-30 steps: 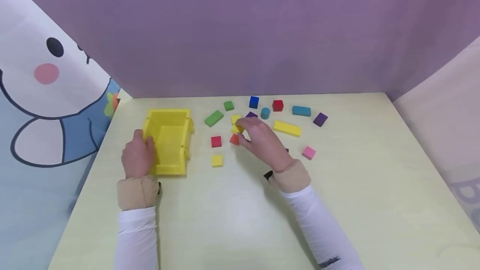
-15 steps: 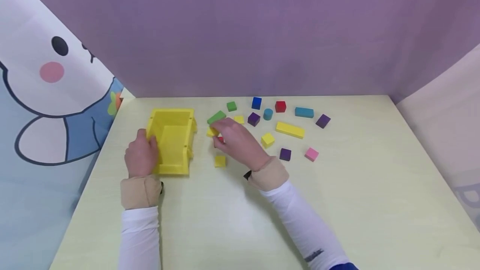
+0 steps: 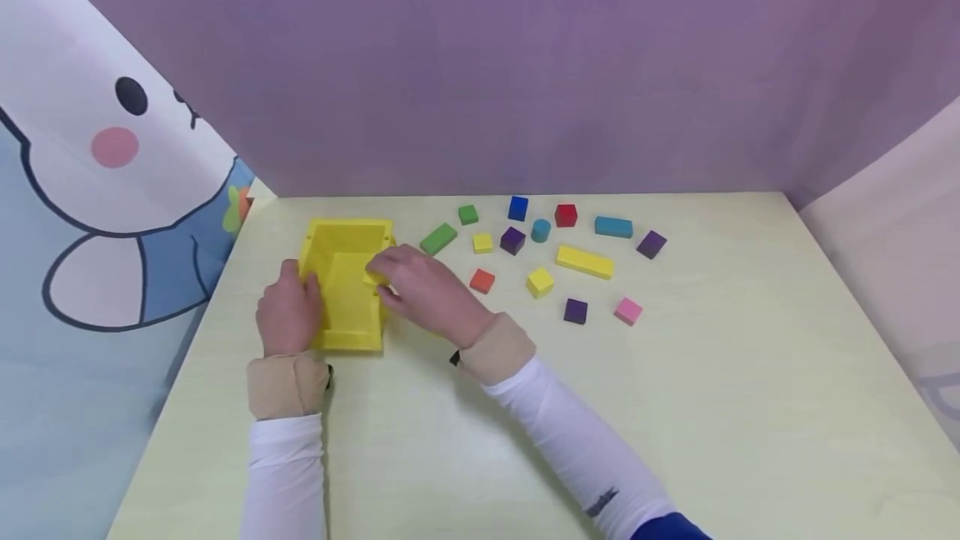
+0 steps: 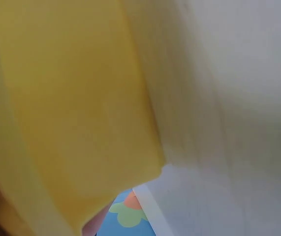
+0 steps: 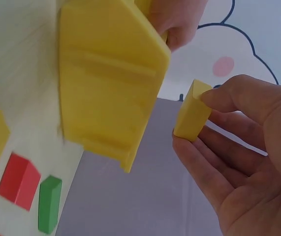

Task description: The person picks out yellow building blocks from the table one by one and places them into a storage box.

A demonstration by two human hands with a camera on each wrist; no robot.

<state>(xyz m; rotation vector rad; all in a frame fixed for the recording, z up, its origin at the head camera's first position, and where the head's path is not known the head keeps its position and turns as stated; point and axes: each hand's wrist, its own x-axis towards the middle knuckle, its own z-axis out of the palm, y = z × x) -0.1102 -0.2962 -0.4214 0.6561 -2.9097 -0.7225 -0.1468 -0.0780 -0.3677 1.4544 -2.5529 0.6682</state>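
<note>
My left hand (image 3: 288, 311) grips the left rim of a yellow plastic bin (image 3: 343, 317), thumb over the edge. In the left wrist view, the wall of the bin (image 4: 76, 103) fills much of the picture. Between thumb and fingertips, my right hand (image 3: 431, 290) pinches a small yellow block (image 5: 193, 110). It holds the block at the bin's right side, above the opening in the head view. Under the right hand, a red block (image 5: 18, 180) on the table is hidden from the head view but shows in the right wrist view.
Right of the bin lie scattered blocks: a green bar (image 3: 438, 239), an orange-red block (image 3: 482, 281), a yellow cube (image 3: 539, 282), a long yellow bar (image 3: 585, 262), a blue bar (image 3: 613, 227) and several others. A purple wall (image 3: 525, 65) stands behind the table.
My right hand has moved left from among the blocks to the bin, carrying the yellow block. The left hand keeps its grip on the bin. The head view has shifted slightly.
</note>
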